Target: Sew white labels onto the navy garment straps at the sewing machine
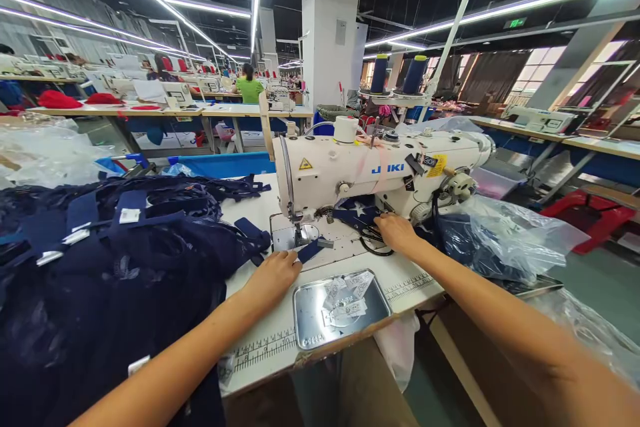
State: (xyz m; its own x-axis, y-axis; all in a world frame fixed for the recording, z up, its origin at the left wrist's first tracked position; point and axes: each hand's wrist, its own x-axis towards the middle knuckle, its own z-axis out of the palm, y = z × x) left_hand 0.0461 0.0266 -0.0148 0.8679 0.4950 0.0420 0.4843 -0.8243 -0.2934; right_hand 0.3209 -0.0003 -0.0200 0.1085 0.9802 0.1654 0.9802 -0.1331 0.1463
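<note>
A white JUKI sewing machine (380,170) stands on the white table (270,340) in front of me. My left hand (273,278) rests closed on the table, pinching the near end of a small navy fabric strip (311,250) that lies beside the needle (299,230). My right hand (396,231) reaches under the machine arm, fingers curled on navy fabric pieces (357,217) by a pair of black scissors (373,235). What its fingers grip is partly hidden.
A big heap of navy garments with white labels (110,260) covers the table's left. A metal tray of small labels (340,307) sits at the front edge. A plastic bag of navy fabric (495,240) lies to the right. Other workers sit at rows of tables behind.
</note>
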